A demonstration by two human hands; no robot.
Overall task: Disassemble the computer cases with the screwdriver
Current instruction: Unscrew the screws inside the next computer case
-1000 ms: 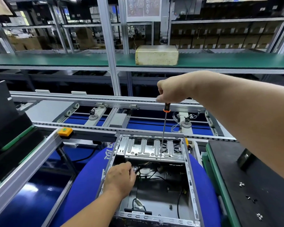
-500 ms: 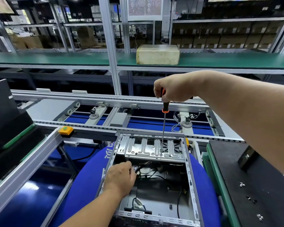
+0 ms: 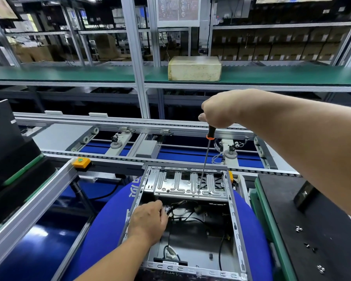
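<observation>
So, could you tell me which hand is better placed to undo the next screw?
Right hand: it already grips the screwdriver, tip on the drive bracket. The left hand rests on the case.

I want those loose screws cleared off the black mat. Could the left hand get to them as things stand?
Probably not easily: the left hand rests at the computer case's left edge, and the loose screws lie beyond its right wall, under the right arm.
</observation>
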